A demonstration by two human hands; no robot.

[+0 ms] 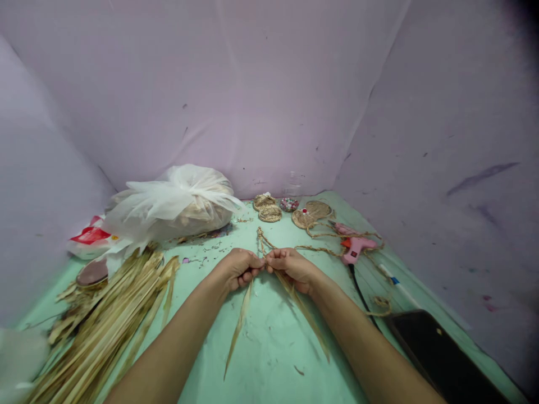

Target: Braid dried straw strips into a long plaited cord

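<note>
My left hand (243, 268) and my right hand (290, 267) meet fingertip to fingertip over the middle of the table. Each is closed in a pinch on dried leaf strips (304, 310), whose loose tapered ends hang toward me, one below the left hand and others below the right. Beyond the fingers the strips run into a twisted cord (260, 235) with a small loop at its far end. From there the cord trails right toward a pink glue gun (357, 247). My fingers hide the spot where the strips meet.
A bundle of dried leaves (105, 320) lies left, before a stuffed white plastic bag (177, 202). At the back are coiled woven pieces (269, 213), a jar of beads (289, 203) and a woven piece with a red bead (314, 213). A dark phone-like slab (438, 353) lies right.
</note>
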